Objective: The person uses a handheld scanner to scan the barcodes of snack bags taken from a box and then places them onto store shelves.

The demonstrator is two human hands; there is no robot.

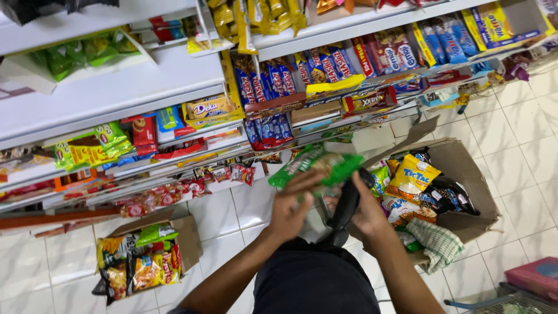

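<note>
White shop shelves (116, 87) packed with snack packets run across the top, above a tiled floor (511, 151) where a large open cardboard box (465, 174) of snack bags sits on the right and a smaller one (186, 232) on the left. Between them, the left hand (290, 209) grips a green snack packet (317, 166) at chest height beside the large box, while the right hand (367, 214) is closed around a black handheld scanner (347, 203) just under the packet

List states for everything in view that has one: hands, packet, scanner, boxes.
left hand: gripping the green snack packet
green snack packet: held up, sealed
right hand: gripping the black handheld device
black handheld device: held under the packet
right cardboard box: open, full of snacks
left cardboard box: open, holding packets
</note>
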